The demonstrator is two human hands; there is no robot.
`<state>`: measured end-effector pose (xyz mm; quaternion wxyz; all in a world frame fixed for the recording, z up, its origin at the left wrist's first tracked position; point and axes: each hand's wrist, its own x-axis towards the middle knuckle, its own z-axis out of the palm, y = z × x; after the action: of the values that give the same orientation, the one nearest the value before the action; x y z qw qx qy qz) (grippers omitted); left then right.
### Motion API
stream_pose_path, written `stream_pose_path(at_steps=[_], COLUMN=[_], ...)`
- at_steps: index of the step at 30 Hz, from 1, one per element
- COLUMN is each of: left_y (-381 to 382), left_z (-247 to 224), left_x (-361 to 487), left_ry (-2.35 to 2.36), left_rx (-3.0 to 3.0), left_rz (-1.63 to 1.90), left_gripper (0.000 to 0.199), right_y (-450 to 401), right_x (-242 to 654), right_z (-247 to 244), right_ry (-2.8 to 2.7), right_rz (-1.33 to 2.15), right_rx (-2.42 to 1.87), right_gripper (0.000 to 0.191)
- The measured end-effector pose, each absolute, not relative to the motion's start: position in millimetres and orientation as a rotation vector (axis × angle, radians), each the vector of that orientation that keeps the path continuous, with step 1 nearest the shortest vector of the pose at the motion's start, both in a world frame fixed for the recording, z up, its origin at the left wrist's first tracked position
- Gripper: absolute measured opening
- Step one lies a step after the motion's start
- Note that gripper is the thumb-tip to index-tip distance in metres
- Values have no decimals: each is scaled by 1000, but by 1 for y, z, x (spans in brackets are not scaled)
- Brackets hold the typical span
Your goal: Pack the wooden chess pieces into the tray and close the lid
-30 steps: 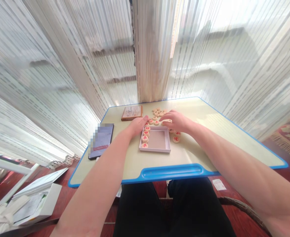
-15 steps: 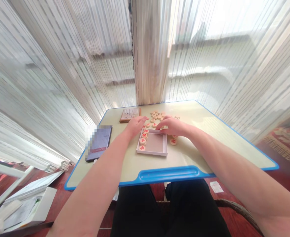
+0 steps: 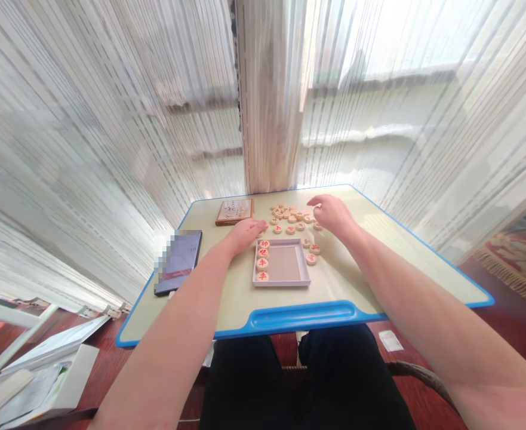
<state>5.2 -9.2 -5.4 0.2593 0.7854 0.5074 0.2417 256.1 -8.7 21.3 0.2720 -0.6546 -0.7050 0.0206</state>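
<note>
Round wooden xiangqi pieces (image 3: pixel 290 229) with carved characters lie loosely on the table beyond a shallow white box (image 3: pixel 282 284). Inside the box, several red-marked pieces (image 3: pixel 263 264) stand in a column along its left wall. My left hand (image 3: pixel 246 233) rests at the box's far left corner, fingers stretched out beside the loose pieces; whether it touches one beneath is hidden. To the right of the pile is my right hand (image 3: pixel 331 212), index finger extended and the other fingers partly curled, with no piece visible in it. A few red pieces (image 3: pixel 311 259) lie just right of the box.
A brown-edged box (image 3: pixel 236 211) with black writing lies at the back left. Nearer on the left is a dark tablet (image 3: pixel 178 263). The table (image 3: pixel 406 257) has a raised blue rim and a blue tray groove (image 3: pixel 303 315) at the front. Curtains hang behind it.
My right hand has moved away from the box, back and right to the pile's right side. My left hand has shifted slightly nearer, and the box appears a little lower and further right.
</note>
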Motion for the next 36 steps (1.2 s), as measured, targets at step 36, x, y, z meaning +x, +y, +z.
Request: stream_pose_path(at_steps=[36], left_y=[-14], left_z=[-4], left_x=[7], left_ry=[1438], left_rx=[2054], left_rz=[621], left_gripper=[66], right_y=[-13], right_x=[231], right_z=[1], right_ry=[-2244], right_rz=[326], right_rx=[-1444], right_gripper=[31])
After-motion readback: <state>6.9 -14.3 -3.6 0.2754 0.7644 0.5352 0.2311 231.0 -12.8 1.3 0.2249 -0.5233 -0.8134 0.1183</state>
